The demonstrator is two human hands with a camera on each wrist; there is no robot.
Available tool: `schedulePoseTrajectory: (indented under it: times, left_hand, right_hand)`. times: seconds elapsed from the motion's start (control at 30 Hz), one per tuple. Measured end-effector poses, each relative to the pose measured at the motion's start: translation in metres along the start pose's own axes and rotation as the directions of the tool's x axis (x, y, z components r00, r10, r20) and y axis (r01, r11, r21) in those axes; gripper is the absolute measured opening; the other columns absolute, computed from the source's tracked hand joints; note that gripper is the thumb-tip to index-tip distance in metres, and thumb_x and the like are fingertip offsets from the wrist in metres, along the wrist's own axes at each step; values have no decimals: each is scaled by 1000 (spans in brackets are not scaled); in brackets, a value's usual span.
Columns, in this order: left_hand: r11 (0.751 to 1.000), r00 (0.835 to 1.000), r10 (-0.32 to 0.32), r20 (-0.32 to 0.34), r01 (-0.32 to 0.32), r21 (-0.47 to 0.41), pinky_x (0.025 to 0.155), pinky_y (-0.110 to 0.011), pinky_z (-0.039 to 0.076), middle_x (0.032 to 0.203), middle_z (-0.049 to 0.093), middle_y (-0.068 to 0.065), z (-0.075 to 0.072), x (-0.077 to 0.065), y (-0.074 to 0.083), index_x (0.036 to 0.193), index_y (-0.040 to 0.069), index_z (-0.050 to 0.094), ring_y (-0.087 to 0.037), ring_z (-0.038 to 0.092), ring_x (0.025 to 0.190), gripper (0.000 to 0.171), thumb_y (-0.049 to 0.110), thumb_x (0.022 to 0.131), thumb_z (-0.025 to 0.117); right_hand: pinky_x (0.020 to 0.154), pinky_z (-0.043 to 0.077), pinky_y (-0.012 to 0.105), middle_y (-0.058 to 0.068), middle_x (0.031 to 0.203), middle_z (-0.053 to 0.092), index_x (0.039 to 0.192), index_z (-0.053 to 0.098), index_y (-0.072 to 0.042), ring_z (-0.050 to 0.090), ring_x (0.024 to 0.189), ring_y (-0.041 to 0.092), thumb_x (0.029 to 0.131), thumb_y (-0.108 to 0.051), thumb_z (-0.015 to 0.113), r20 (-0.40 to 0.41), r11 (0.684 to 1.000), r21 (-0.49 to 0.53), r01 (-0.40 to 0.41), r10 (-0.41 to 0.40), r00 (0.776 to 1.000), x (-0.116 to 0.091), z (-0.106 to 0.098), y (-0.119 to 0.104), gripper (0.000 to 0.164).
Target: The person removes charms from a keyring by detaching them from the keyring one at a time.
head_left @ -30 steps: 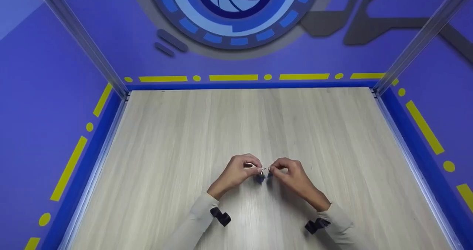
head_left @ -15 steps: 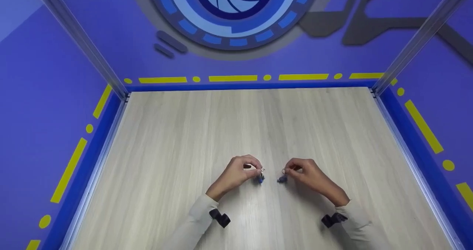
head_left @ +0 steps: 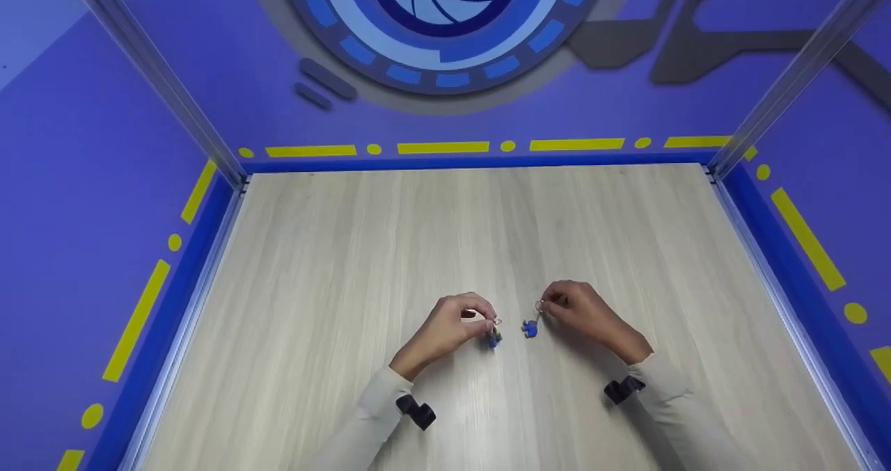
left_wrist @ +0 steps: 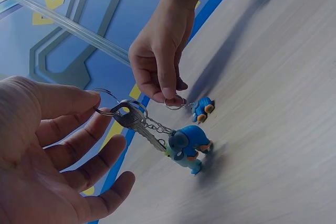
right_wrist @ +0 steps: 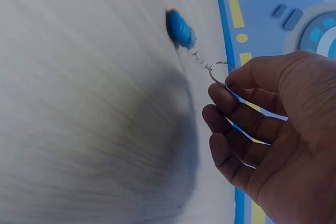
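Note:
My left hand pinches a split key ring between thumb and index finger, its other fingers spread loosely. From it hang a silver key, small chains, a blue elephant-like figurine with orange feet, and a paler blue-green figurine partly behind it. My right hand pinches a separate metal ring at the fingertips. Through a short chain, that ring joins another blue figurine with orange feet, low over the tabletop. Whether this figurine touches the surface I cannot tell. The two hands are apart.
Beneath both hands is a light wood-grain tabletop. Blue panels with yellow markings wall it in at the back and sides. Metal rails run along the side edges.
My right hand has moved right, away from the left, and then slightly farther up the table, carrying its ring and blue figurine. The left hand stays nearly in place.

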State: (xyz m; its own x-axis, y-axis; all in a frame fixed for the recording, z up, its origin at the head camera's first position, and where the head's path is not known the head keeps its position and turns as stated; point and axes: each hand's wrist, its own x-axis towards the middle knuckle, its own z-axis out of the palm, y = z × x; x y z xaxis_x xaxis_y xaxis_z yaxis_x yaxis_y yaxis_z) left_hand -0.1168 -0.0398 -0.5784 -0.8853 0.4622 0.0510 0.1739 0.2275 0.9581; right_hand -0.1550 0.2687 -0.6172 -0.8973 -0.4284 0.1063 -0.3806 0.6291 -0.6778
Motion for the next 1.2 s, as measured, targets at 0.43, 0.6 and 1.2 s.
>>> schedulePoseTrajectory:
  times: [0.43, 0.6, 1.2]
  left_hand:
    - [1000, 1000, 12, -19, -12, 7, 107, -58, 55, 105, 79, 1, 1, 1, 1, 99, 9, 83, -15, 70, 107, 8, 2, 98, 78]
    - [1000, 1000, 15, -19, -15, 9, 107, -58, 55, 106, 79, 0, 1, 2, 3, 101, 6, 82, -14, 70, 108, 5, 4, 99, 78]
    - [995, 989, 80, -123, -73, 62, 104, -56, 57, 102, 79, 1, -3, 4, -1, 98, 5, 83, -13, 72, 104, 4, 2, 97, 80]
  right_hand:
    - [73, 51, 37, -1, 89, 71, 95, 80, -10, 60, 81, 14, 99, -3, 77, -14, 995, -86, -44, 43, 999, 19, 4, 12, 9]
    - [76, 52, 39, 0, 89, 71, 95, 80, -10, 61, 82, 15, 99, -4, 78, -32, 991, -114, -69, 66, 997, 26, 5, 14, 8]
    - [82, 54, 46, 3, 96, 72, 101, 80, -8, 64, 90, 21, 103, -10, 77, -58, 992, -117, -45, 38, 998, 28, 13, 6, 5]
